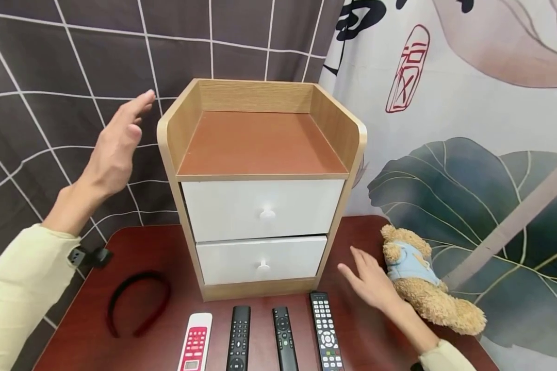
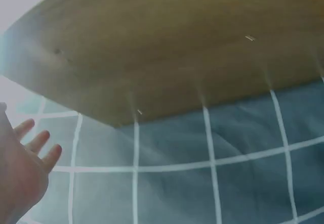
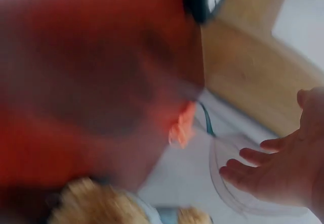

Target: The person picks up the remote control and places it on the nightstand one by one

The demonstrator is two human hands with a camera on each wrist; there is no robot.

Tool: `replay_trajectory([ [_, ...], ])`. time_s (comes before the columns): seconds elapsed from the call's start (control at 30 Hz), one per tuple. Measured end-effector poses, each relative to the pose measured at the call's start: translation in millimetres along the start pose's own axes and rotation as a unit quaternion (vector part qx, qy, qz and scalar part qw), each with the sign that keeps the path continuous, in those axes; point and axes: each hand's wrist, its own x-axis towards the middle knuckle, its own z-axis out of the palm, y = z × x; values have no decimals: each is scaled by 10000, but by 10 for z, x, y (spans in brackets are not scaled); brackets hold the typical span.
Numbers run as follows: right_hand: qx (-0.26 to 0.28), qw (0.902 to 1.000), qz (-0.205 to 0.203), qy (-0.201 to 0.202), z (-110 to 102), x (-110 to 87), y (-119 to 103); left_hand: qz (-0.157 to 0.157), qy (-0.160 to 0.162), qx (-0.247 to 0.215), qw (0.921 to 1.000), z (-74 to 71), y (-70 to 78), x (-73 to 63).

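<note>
A small wooden cabinet (image 1: pixel 260 144) with two white drawers, an upper drawer (image 1: pixel 264 211) and a lower drawer (image 1: pixel 262 262), stands on the table. My left hand (image 1: pixel 113 149) is raised at its upper left side, fingers extended and holding nothing. In the left wrist view that hand (image 2: pixel 23 171) is spread below the cabinet's wooden side panel (image 2: pixel 152 47). Low on the other side, my right hand (image 1: pixel 373 283) reaches between the cabinet and a teddy bear (image 1: pixel 413 268) in a blue top. Its fingers are spread and empty, as the right wrist view of the hand (image 3: pixel 283 171) also shows.
A white remote (image 1: pixel 196 340) and three dark remotes, one of them the long remote (image 1: pixel 326 330), lie in front of the cabinet. A dark headband (image 1: pixel 116 304) is at the left on the red table (image 1: pixel 162 242). Behind hang a grid-patterned curtain (image 1: pixel 107 56) and a printed curtain (image 1: pixel 469 113).
</note>
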Motion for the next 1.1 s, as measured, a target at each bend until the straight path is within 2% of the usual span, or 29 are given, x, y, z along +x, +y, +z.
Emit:
replay_trajectory([
  [0.07,105,9995,222,-183,85,-124,-60,160,26,-142,9998,67,36,59],
  [0.17,157,9976,515,-436,221,-293,-166,215,197,-380,9989,170,70,91],
  [0.27,20,9968,542,-591,371,-433,-276,225,493,-651,9964,248,78,118],
  [0.37,-198,9962,427,-733,519,-554,-366,210,800,-981,9917,322,73,143],
  [0.5,-510,9909,353,-1198,671,-684,-450,308,1187,-1300,9839,466,62,144],
  [0.63,-787,9830,490,-1584,774,-755,-489,350,1640,-1448,9752,633,77,125],
  [0.7,-701,9821,592,-1647,812,-764,-489,344,1852,-1488,9708,685,91,122],
  [0.8,-314,9844,670,-1595,832,-740,-464,393,2042,-1607,9648,700,107,131],
  [0.93,506,9802,849,-1716,789,-673,-385,382,1970,-1580,9668,672,87,155],
  [1.03,1395,9652,965,-1989,714,-658,-340,303,1934,-1496,9692,673,68,172],
  [1.1,2158,9461,928,-2229,663,-652,-338,275,1977,-1465,9689,672,71,180],
])
